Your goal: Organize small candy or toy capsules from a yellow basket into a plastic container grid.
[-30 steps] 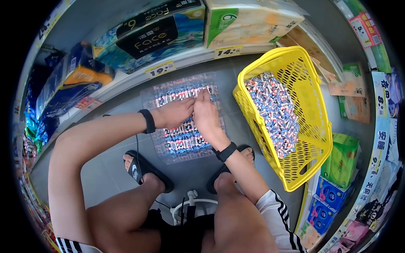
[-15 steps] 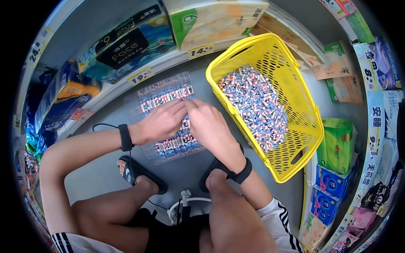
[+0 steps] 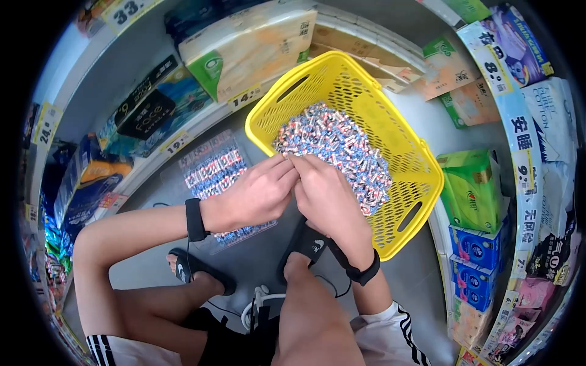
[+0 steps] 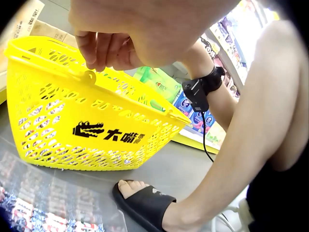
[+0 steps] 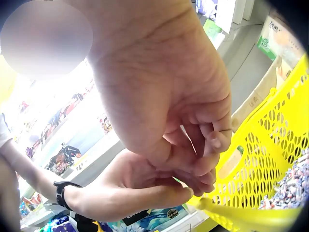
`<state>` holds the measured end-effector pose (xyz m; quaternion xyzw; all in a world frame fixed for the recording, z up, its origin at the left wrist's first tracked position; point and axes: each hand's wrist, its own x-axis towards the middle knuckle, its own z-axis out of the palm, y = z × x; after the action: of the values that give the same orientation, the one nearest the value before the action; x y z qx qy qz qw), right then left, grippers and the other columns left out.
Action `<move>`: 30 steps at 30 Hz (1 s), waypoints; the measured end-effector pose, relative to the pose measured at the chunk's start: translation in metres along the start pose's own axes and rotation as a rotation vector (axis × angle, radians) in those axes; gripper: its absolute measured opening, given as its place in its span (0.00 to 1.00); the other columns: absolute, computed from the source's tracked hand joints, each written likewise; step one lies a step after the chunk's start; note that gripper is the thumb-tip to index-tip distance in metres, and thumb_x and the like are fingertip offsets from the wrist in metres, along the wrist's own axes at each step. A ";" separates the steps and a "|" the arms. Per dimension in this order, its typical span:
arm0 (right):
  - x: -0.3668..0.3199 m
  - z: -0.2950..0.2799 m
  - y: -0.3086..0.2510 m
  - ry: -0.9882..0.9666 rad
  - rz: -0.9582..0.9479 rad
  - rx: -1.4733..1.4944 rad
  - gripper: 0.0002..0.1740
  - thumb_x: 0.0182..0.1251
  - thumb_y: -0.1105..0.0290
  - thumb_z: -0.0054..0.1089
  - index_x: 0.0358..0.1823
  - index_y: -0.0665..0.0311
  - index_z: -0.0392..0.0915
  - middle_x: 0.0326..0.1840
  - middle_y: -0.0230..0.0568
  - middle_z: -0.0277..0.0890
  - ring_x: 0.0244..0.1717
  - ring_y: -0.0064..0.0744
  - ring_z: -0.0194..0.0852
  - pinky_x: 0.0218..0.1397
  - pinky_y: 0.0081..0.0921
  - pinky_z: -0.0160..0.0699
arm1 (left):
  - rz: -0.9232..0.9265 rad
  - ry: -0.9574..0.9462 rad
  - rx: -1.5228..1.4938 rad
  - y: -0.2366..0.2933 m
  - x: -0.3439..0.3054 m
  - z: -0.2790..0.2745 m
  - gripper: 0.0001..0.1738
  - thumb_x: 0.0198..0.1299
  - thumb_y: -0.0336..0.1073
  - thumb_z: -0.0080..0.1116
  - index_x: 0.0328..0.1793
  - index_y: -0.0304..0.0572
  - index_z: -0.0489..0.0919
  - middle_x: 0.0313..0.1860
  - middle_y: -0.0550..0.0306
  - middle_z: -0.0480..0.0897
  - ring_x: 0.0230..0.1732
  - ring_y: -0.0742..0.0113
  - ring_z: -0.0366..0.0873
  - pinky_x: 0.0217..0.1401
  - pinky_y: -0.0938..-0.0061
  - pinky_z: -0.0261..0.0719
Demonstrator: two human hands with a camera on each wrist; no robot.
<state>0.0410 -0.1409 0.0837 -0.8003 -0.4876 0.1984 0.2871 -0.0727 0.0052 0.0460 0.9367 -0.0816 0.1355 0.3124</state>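
Note:
My left hand [image 3: 259, 192] and right hand [image 3: 332, 198] meet at the fingertips, over the near left rim of a yellow basket [image 3: 412, 146]. Small twist-wrapped candies [image 3: 342, 149] in blue, white and red lie heaped in the basket. The right wrist view shows the right hand [image 5: 164, 92] with fingers bent against the left hand [image 5: 111, 188]; I cannot tell if something small is between them. Left of the basket, partly behind the left forearm, a clear plastic tray [image 3: 210, 143] holds candies in rows.
Shelves with tissue packs [image 3: 250, 55] curve around the back, and a green pack [image 3: 470, 189] with blue packs [image 3: 473, 247] stands at the right. Sandalled feet [image 3: 308, 244] and a white stand [image 3: 259, 299] are below the hands. A thin cable runs from each wristband.
Both hands have moved right from over the tray to the basket's rim, fingertips staying together. The head view has swung right, so basket and tray appear further left.

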 end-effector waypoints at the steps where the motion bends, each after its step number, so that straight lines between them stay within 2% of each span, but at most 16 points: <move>1: -0.001 -0.007 0.004 0.020 -0.008 -0.005 0.23 0.63 0.83 0.55 0.61 0.76 0.80 0.50 0.62 0.83 0.51 0.65 0.84 0.57 0.52 0.84 | -0.001 -0.023 0.019 0.003 0.009 -0.001 0.17 0.51 0.23 0.63 0.49 0.26 0.79 0.44 0.43 0.80 0.48 0.43 0.78 0.54 0.57 0.83; 3: -0.002 -0.017 0.018 0.121 -0.055 -0.062 0.13 0.63 0.80 0.59 0.49 0.75 0.81 0.45 0.58 0.82 0.48 0.58 0.87 0.51 0.48 0.88 | 0.018 -0.030 0.057 0.006 0.030 0.002 0.17 0.49 0.24 0.62 0.48 0.26 0.80 0.47 0.43 0.80 0.51 0.45 0.78 0.58 0.58 0.82; 7: 0.002 -0.042 0.041 0.143 0.030 -0.185 0.10 0.61 0.81 0.60 0.44 0.74 0.80 0.44 0.58 0.83 0.48 0.59 0.87 0.52 0.49 0.88 | -0.005 -0.017 0.062 0.013 0.072 0.025 0.17 0.48 0.23 0.62 0.47 0.25 0.81 0.48 0.41 0.80 0.52 0.45 0.78 0.60 0.57 0.82; 10: 0.008 -0.052 0.068 0.194 0.066 -0.216 0.14 0.61 0.84 0.57 0.49 0.74 0.81 0.49 0.62 0.84 0.50 0.66 0.84 0.56 0.53 0.84 | -0.008 -0.065 0.052 0.014 0.103 0.044 0.17 0.47 0.22 0.61 0.45 0.24 0.81 0.48 0.37 0.80 0.52 0.42 0.79 0.62 0.57 0.81; 11: 0.009 -0.058 0.073 0.179 0.110 -0.247 0.13 0.58 0.84 0.59 0.46 0.74 0.81 0.49 0.63 0.84 0.51 0.68 0.84 0.56 0.54 0.83 | 0.010 -0.042 0.013 0.011 0.114 0.052 0.16 0.46 0.22 0.61 0.44 0.23 0.81 0.48 0.33 0.81 0.53 0.38 0.79 0.61 0.55 0.82; 14: 0.013 -0.058 0.111 0.182 0.122 -0.300 0.12 0.58 0.81 0.61 0.44 0.73 0.82 0.45 0.59 0.85 0.47 0.64 0.87 0.53 0.52 0.87 | -0.015 -0.101 0.033 0.003 0.140 0.076 0.16 0.47 0.21 0.60 0.45 0.22 0.81 0.49 0.31 0.82 0.54 0.36 0.80 0.59 0.52 0.83; 15: 0.014 -0.059 0.122 0.176 0.159 -0.293 0.12 0.58 0.79 0.62 0.45 0.72 0.83 0.45 0.62 0.86 0.48 0.66 0.87 0.54 0.54 0.86 | -0.018 -0.085 0.015 -0.003 0.145 0.085 0.14 0.46 0.23 0.61 0.40 0.23 0.82 0.47 0.32 0.82 0.51 0.36 0.79 0.59 0.51 0.82; 16: 0.015 -0.058 0.134 0.174 0.163 -0.291 0.12 0.58 0.79 0.62 0.45 0.72 0.83 0.45 0.62 0.86 0.48 0.66 0.87 0.54 0.54 0.86 | -0.019 -0.088 0.011 -0.008 0.151 0.093 0.14 0.46 0.23 0.61 0.40 0.23 0.82 0.47 0.32 0.82 0.51 0.36 0.79 0.59 0.51 0.82; 18: 0.020 -0.055 0.154 0.080 0.263 -0.256 0.12 0.59 0.78 0.62 0.45 0.71 0.84 0.45 0.65 0.86 0.49 0.67 0.87 0.54 0.56 0.86 | -0.037 -0.247 0.057 -0.020 0.163 0.106 0.12 0.45 0.24 0.62 0.38 0.24 0.83 0.43 0.32 0.83 0.47 0.34 0.81 0.58 0.49 0.83; 20: 0.026 -0.050 0.171 0.074 0.296 -0.210 0.13 0.60 0.78 0.61 0.47 0.70 0.85 0.46 0.66 0.86 0.50 0.67 0.87 0.55 0.56 0.85 | -0.041 -0.281 0.047 -0.032 0.172 0.113 0.10 0.46 0.24 0.62 0.36 0.25 0.85 0.41 0.32 0.85 0.46 0.32 0.84 0.56 0.48 0.84; 22: 0.032 -0.036 0.198 -0.020 0.340 -0.181 0.15 0.61 0.78 0.60 0.49 0.69 0.85 0.47 0.65 0.87 0.51 0.68 0.86 0.57 0.57 0.84 | -0.159 -0.518 0.034 -0.049 0.183 0.124 0.10 0.48 0.23 0.61 0.37 0.25 0.85 0.43 0.32 0.87 0.48 0.33 0.86 0.55 0.48 0.85; 23: 0.034 -0.029 0.212 -0.057 0.355 -0.180 0.20 0.61 0.78 0.60 0.55 0.66 0.86 0.49 0.65 0.87 0.54 0.66 0.86 0.59 0.55 0.84 | -0.166 -0.548 0.047 -0.057 0.184 0.130 0.12 0.51 0.23 0.61 0.41 0.24 0.85 0.44 0.30 0.88 0.49 0.35 0.89 0.54 0.48 0.86; 24: 0.036 -0.026 0.214 -0.057 0.358 -0.174 0.20 0.61 0.78 0.60 0.55 0.66 0.86 0.49 0.65 0.87 0.54 0.66 0.86 0.59 0.55 0.84 | -0.165 -0.555 0.047 -0.062 0.185 0.134 0.12 0.51 0.23 0.61 0.41 0.24 0.85 0.44 0.30 0.88 0.49 0.35 0.89 0.54 0.48 0.86; 26: 0.038 -0.021 0.221 -0.139 0.451 -0.162 0.26 0.63 0.80 0.56 0.63 0.62 0.84 0.54 0.65 0.85 0.58 0.65 0.84 0.62 0.52 0.81 | -0.247 -0.666 0.056 -0.071 0.186 0.145 0.14 0.54 0.24 0.61 0.46 0.25 0.86 0.45 0.29 0.88 0.50 0.36 0.89 0.54 0.50 0.86; 27: 0.038 -0.016 0.227 -0.143 0.457 -0.158 0.26 0.63 0.80 0.56 0.63 0.62 0.84 0.54 0.65 0.85 0.58 0.65 0.84 0.62 0.52 0.81 | -0.279 -0.745 0.073 -0.066 0.189 0.138 0.17 0.58 0.24 0.60 0.53 0.26 0.85 0.47 0.29 0.88 0.51 0.36 0.89 0.54 0.50 0.86; 30: 0.041 -0.001 0.252 -0.154 0.445 -0.155 0.30 0.64 0.82 0.53 0.68 0.58 0.83 0.57 0.63 0.86 0.58 0.62 0.85 0.63 0.49 0.82 | -0.304 -0.795 0.015 -0.084 0.184 0.161 0.18 0.58 0.25 0.59 0.55 0.27 0.85 0.47 0.32 0.89 0.51 0.35 0.88 0.54 0.50 0.87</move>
<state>0.2280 -0.1948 -0.0814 -0.8900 -0.3336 0.2791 0.1364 0.1547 -0.0382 -0.0687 0.9197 -0.0558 -0.2831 0.2662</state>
